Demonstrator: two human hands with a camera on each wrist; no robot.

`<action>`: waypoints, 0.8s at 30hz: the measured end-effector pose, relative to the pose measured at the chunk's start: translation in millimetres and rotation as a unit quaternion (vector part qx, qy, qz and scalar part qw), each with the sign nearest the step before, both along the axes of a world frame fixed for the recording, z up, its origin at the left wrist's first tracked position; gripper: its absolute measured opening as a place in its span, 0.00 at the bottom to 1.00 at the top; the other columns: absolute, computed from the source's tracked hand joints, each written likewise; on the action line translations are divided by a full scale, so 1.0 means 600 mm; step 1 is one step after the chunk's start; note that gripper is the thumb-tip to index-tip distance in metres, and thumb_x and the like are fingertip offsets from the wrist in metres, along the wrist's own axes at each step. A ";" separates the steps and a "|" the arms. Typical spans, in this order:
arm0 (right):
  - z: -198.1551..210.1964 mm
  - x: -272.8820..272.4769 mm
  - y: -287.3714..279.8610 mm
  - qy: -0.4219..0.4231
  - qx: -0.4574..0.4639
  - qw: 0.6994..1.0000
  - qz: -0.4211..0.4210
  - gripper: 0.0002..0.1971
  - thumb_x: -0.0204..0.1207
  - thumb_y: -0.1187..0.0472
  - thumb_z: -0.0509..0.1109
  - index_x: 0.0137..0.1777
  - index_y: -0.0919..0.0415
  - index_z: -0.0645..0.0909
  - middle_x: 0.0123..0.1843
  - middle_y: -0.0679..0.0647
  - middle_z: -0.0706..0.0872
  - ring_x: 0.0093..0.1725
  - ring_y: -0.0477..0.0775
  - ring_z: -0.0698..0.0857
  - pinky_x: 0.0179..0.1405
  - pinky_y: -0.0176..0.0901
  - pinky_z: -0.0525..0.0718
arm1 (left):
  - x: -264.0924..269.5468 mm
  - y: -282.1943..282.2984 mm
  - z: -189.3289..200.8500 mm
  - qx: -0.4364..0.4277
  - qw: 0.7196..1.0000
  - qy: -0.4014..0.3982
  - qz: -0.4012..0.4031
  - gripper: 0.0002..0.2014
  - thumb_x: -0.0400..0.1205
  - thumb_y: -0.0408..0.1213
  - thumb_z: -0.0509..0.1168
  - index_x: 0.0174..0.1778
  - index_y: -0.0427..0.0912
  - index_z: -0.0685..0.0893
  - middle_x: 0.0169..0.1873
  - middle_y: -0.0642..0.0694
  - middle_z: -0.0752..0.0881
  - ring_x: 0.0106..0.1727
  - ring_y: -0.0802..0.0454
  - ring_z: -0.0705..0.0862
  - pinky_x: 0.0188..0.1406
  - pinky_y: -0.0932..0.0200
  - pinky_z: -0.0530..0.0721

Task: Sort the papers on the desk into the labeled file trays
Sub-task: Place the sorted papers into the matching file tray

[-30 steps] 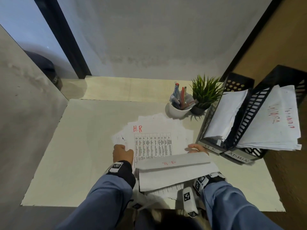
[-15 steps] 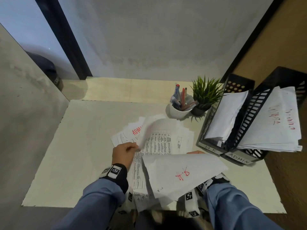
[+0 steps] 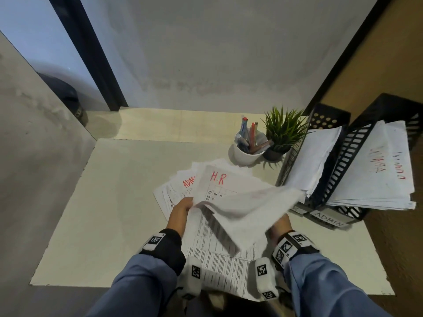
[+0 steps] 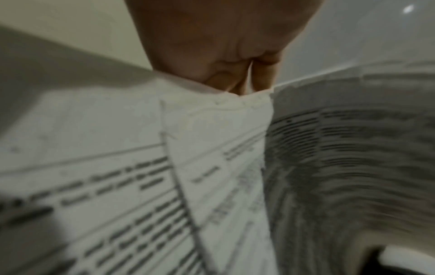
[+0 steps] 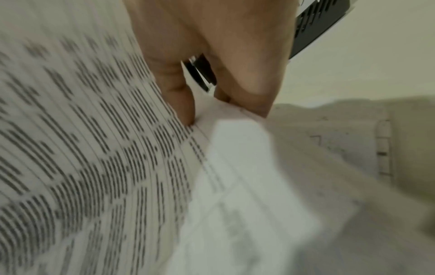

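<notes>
My left hand (image 3: pixel 189 205) pinches the left edge of a printed sheet marked "H.R" (image 3: pixel 229 186), lifted off the pile; the left wrist view shows the thumb and fingers (image 4: pixel 237 81) closed on its edge. Another white sheet (image 3: pixel 247 204), blurred by motion, lies over it, held at its right side by my right hand (image 3: pixel 278 223); its fingers (image 5: pixel 181 104) nip that edge. Beneath them, a sheet marked "ADMIN" (image 3: pixel 188 182) shows on the desk pile. At the right stand two black file trays, H.R (image 3: pixel 287 165) and ADMIN (image 3: pixel 343 156), both holding papers.
A white cup of pens (image 3: pixel 248 152) and a small potted plant (image 3: pixel 283 133) stand just behind the pile, left of the trays. The desk (image 3: pixel 114 202) ends at a wall on the left and at the front edge near my arms.
My left hand has lifted the H.R sheet off the pile, uncovering the ADMIN sheet. The sheet in my right hand has swung up and to the right, toward the trays.
</notes>
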State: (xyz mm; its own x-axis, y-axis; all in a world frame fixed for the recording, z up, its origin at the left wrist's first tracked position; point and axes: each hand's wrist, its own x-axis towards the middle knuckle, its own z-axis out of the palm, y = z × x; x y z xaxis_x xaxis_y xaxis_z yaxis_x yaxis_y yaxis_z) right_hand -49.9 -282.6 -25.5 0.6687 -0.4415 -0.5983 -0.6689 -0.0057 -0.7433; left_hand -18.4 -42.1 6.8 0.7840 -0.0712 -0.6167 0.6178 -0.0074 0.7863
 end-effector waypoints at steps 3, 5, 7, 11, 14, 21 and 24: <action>0.034 0.003 0.005 0.014 0.050 0.999 -0.009 0.14 0.68 0.78 0.67 0.28 0.62 0.72 0.19 0.58 0.78 0.24 0.55 0.76 0.24 0.36 0.73 | -0.006 -0.005 0.021 0.008 0.995 0.007 -0.101 0.27 0.79 0.61 0.61 0.70 0.50 0.78 0.68 0.45 0.80 0.71 0.41 0.77 0.71 0.44 0.72; 0.060 0.008 0.011 -0.013 0.088 0.996 -0.004 0.10 0.68 0.81 0.66 0.35 0.65 0.75 0.26 0.62 0.79 0.27 0.58 0.80 0.23 0.39 0.74 | -0.005 -0.015 0.031 0.048 0.991 -0.055 -0.113 0.19 0.77 0.46 0.70 0.64 0.49 0.79 0.59 0.46 0.85 0.60 0.45 0.83 0.58 0.51 0.80; 0.105 0.012 0.024 -0.071 0.122 0.990 -0.007 0.13 0.71 0.83 0.62 0.48 0.67 0.79 0.39 0.62 0.85 0.38 0.58 0.84 0.25 0.37 0.83 | 0.002 -0.023 0.048 0.060 0.989 -0.105 -0.081 0.14 0.75 0.34 0.72 0.56 0.46 0.83 0.50 0.40 0.88 0.52 0.42 0.87 0.56 0.44 0.86; 0.190 0.026 0.029 -0.221 0.048 0.974 -0.001 0.18 0.72 0.80 0.64 0.54 0.59 0.81 0.50 0.56 0.87 0.50 0.55 0.86 0.45 0.41 0.87 | 0.023 -0.040 0.099 0.042 0.978 -0.207 0.006 0.17 0.75 0.28 0.69 0.59 0.45 0.81 0.51 0.50 0.88 0.54 0.53 0.87 0.55 0.58 0.85; 0.230 0.023 0.033 -0.302 0.051 0.952 -0.012 0.18 0.70 0.80 0.66 0.47 0.55 0.82 0.48 0.54 0.88 0.47 0.53 0.87 0.46 0.45 0.88 | 0.031 -0.052 0.140 0.070 0.951 -0.300 0.016 0.17 0.74 0.27 0.71 0.54 0.49 0.79 0.44 0.60 0.86 0.43 0.72 0.85 0.40 0.79 0.80; 0.178 -0.011 0.044 -0.239 0.028 0.971 -0.014 0.13 0.67 0.75 0.74 0.48 0.63 0.81 0.44 0.54 0.87 0.44 0.53 0.86 0.48 0.46 0.87 | -0.004 -0.046 0.113 0.068 0.964 -0.257 -0.001 0.11 0.75 0.31 0.72 0.48 0.47 0.80 0.44 0.47 0.86 0.49 0.58 0.85 0.32 0.77 0.82; 0.160 -0.023 0.049 -0.225 0.029 0.974 -0.005 0.14 0.69 0.78 0.70 0.43 0.58 0.82 0.42 0.52 0.86 0.42 0.48 0.85 0.37 0.34 0.88 | -0.015 -0.038 0.088 0.066 0.975 -0.210 0.009 0.07 0.76 0.31 0.71 0.48 0.35 0.83 0.39 0.40 0.86 0.37 0.59 0.85 0.25 0.78 0.79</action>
